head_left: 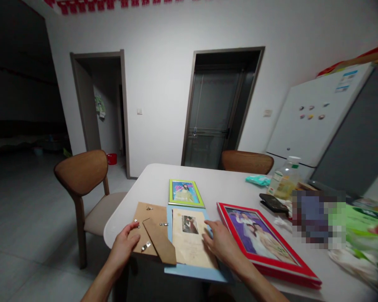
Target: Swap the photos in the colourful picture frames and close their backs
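My left hand (125,240) grips the left edge of a brown picture-frame backing board (159,214), thumb on top. The board has small metal clips and a fold-out stand (160,244) slanting across it. Beside it lies a light blue picture frame (201,273), overhanging the table's near edge. Inside the frame is a cream sheet (192,247) with a small dark picture near its top. My right hand (219,242) is closed around the frame's right side, fingertips at the sheet's right edge; its thumb is hidden.
A lime-green framed photo (185,194) lies farther back on the white table (157,178). A red framed photo (258,239) is at right. Beyond it are a black object (273,203), a plastic bottle (283,180) and a teal packet (257,180). Wooden chairs (82,174) stand around.
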Demonstrator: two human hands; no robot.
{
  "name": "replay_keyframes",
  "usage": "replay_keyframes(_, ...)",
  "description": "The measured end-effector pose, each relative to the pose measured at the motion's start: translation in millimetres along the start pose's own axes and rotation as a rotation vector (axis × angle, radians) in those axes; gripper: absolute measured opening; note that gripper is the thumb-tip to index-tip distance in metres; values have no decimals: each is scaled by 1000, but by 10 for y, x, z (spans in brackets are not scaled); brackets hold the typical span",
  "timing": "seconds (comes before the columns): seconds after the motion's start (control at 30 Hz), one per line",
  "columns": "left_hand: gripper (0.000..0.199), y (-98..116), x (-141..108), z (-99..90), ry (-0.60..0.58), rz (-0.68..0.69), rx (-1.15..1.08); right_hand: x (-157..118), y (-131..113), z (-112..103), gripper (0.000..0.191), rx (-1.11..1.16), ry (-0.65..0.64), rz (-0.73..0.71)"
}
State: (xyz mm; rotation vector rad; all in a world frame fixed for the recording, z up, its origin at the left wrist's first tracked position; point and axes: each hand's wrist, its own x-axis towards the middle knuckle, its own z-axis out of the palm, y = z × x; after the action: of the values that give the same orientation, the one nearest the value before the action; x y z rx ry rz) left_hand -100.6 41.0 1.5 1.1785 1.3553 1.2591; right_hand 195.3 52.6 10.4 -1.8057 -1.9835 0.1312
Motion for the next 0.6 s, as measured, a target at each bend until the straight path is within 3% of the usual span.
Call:
replay_keyframes(0.13, 38, -54, 72, -125, -6, 121, 274, -30, 129, 63, 46, -73, -32, 62)
replay_keyframes(0.33, 37, -33, 90, -187, 124, 264, 706, 35, 140, 113, 56, -36, -42, 123)
replay_keyframes(0.43, 38, -10, -20, 31, 160, 416, 793, 71, 123, 81, 56, 66, 22, 164)
replay_keyframes(0.5, 40, 16, -158, 285, 60, 484, 730, 75, 77, 12, 55, 237, 59, 245)
replay_keyframes(0.6, 43, 96, -396, 710, -144, 524, 601, 41, -54, -156, 58, 696, 7, 430)
